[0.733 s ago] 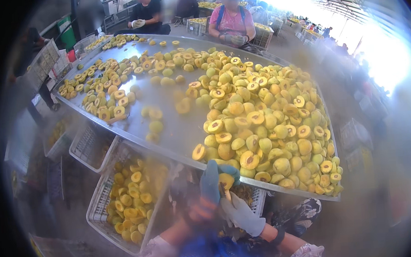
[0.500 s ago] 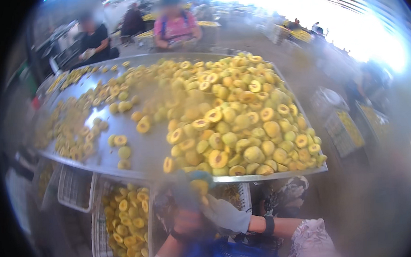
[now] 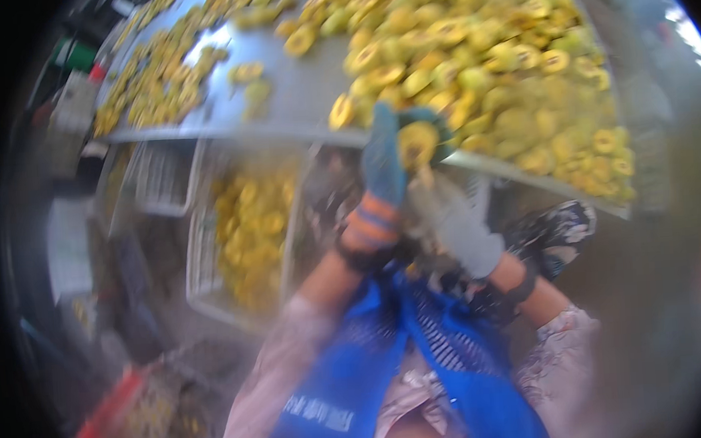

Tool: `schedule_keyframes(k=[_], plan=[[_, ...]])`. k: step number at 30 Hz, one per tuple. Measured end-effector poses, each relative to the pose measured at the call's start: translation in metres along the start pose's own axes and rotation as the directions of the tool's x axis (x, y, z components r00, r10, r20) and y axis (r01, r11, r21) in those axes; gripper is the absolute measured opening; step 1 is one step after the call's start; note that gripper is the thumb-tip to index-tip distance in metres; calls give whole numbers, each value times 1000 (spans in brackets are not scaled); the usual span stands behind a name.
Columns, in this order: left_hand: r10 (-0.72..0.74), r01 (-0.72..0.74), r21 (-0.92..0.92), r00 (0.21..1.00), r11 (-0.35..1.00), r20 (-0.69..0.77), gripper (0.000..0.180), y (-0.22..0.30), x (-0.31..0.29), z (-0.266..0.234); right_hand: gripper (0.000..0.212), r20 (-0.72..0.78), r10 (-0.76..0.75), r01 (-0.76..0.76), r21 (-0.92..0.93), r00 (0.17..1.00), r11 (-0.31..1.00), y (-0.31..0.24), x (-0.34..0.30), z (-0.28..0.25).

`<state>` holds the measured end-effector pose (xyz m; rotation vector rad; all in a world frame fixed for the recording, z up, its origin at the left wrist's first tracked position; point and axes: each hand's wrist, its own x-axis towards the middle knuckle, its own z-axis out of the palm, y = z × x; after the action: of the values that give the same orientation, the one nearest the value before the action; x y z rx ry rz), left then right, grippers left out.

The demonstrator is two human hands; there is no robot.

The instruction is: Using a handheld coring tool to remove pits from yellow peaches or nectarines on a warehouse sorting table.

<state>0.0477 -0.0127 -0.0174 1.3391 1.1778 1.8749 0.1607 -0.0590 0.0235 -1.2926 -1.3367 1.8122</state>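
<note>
My left hand (image 3: 385,161), in a teal glove with an orange-striped cuff, grips a yellow peach half (image 3: 417,144) at the near edge of the metal table (image 3: 278,91). The cut face is turned toward me. My right hand (image 3: 465,234), in a whitish glove, reaches up to the lower side of that fruit with its fingers drawn together. Blur hides whatever those fingers may hold. Just beyond both hands, a large heap of halved yellow peaches (image 3: 486,66) covers the right part of the table.
Below the table's near edge, left of my hands, stands a white plastic crate (image 3: 195,257) of peach halves. Another pale crate (image 3: 165,174) is farther left. More halves (image 3: 158,90) lie scattered on the table's left side. Something red (image 3: 110,414) shows at the lower left.
My view has tipped downward, so the table sits higher and the people behind it are out of sight. Both hands remain together at the peach half, now showing its cut face.
</note>
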Motion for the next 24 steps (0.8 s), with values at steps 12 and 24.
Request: schedule_keyframes(k=[12,24], plan=[[-343,328,-583,935,743,89,39,-34,-8,-18,36,223,160,-172,39,962,984,-1,5,-3],[-9,118,-250,916,961,401,54,-116,-16,-50,30,492,-329,578,-538,806,613,43,31,-14]])
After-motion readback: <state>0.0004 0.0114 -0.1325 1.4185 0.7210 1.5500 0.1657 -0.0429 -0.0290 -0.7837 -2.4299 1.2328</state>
